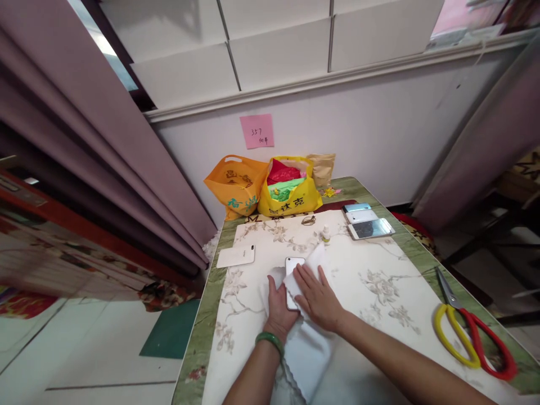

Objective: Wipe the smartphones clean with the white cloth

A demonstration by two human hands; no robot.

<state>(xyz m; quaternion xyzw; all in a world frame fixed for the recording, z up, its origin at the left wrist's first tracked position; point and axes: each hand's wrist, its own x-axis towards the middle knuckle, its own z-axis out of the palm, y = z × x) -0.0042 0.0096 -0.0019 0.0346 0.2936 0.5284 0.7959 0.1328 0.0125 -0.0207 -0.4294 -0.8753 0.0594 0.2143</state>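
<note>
A silver smartphone (290,262), back side up with its camera in the upper corner, is at the middle of the table. My left hand (280,306) grips it along its left side and lower end, thumb pointing up and away. A green bangle (270,340) circles that wrist. My right hand (317,295) lies with fingers stretched flat over a white cloth (307,360), pressing it on the phone. Part of the phone is covered by the cloth and the right fingers. The cloth has a scalloped edge and hangs down toward me.
Another white phone (236,256) lies left; several phones, including a silver one (371,228), lie at back right. Yellow-and-red scissors (458,315) rest at the right edge. Behind stand an orange bag (236,183) and a filled yellow bag (291,202). A small white bottle (325,233) stands nearer.
</note>
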